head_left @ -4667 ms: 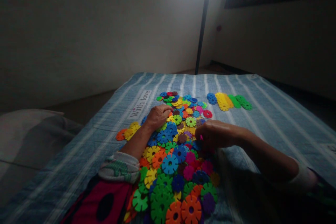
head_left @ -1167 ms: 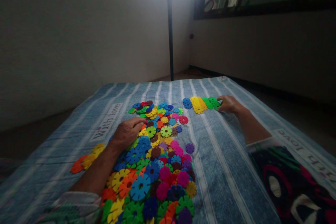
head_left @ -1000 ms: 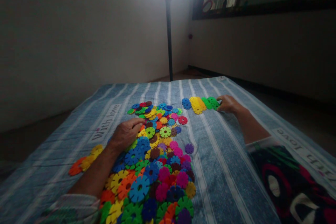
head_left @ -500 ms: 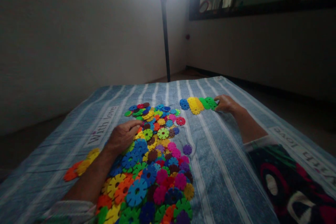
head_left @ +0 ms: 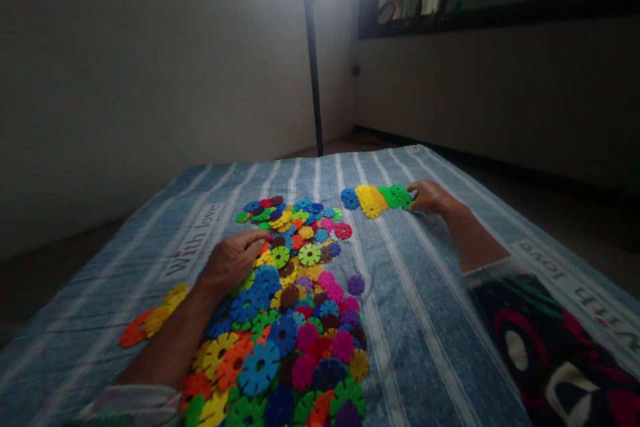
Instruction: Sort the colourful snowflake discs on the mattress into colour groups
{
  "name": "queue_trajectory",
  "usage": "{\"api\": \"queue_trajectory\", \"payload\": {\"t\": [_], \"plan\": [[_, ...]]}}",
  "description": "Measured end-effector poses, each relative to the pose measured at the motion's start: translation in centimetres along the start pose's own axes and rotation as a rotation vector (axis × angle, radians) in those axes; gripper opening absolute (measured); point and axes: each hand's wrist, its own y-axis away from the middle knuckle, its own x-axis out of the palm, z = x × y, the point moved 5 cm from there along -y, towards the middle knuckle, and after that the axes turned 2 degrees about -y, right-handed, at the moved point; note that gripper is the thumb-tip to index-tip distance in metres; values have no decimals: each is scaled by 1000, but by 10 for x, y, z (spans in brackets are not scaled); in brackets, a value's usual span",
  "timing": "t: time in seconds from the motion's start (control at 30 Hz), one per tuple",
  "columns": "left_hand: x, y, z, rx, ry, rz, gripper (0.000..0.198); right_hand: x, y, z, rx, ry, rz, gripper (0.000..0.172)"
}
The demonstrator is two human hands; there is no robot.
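A long pile of colourful notched plastic discs (head_left: 260,367) lies down the middle of the striped cloth. My left hand (head_left: 236,259) rests at the pile's left side, fingers curled together and pointing right, the tips by orange and pink discs. What it holds, if anything, is hidden. Farther off, to the right of the pile, a short row holds a blue disc (head_left: 350,199), overlapping yellow discs (head_left: 371,201) and green discs (head_left: 399,196). My right hand (head_left: 429,196) is at the row's right end, thumb and fingers closed on the edge of the last green disc.
Orange and yellow discs (head_left: 159,320) lie left of my left forearm. A single purple disc (head_left: 356,285) sits just right of the pile. The blue-and-white striped cloth (head_left: 415,320) covers the surface. Beyond its far edge stands a dark pole (head_left: 313,73) with a bright lamp.
Both hands and the discs stay in place. Only the whole view has shifted very slightly.
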Motion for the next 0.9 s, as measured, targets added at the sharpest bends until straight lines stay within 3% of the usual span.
{"api": "queue_trajectory", "payload": {"t": [0.33, 0.5, 0.67, 0.9], "plan": [[3, -1, 6, 33, 14, -55, 35, -11, 4, 6, 4, 96, -40, 54], [4, 0, 6, 18, 21, -54, 36, -27, 13, 26, -78, 85, -44, 51], [6, 3, 4, 12, 30, -24, 35, -31, 36, 78, -292, -95, 56, 47], [10, 5, 4, 0, 56, -4, 36, -14, 110, 177, -691, -218, 260, 29]]}}
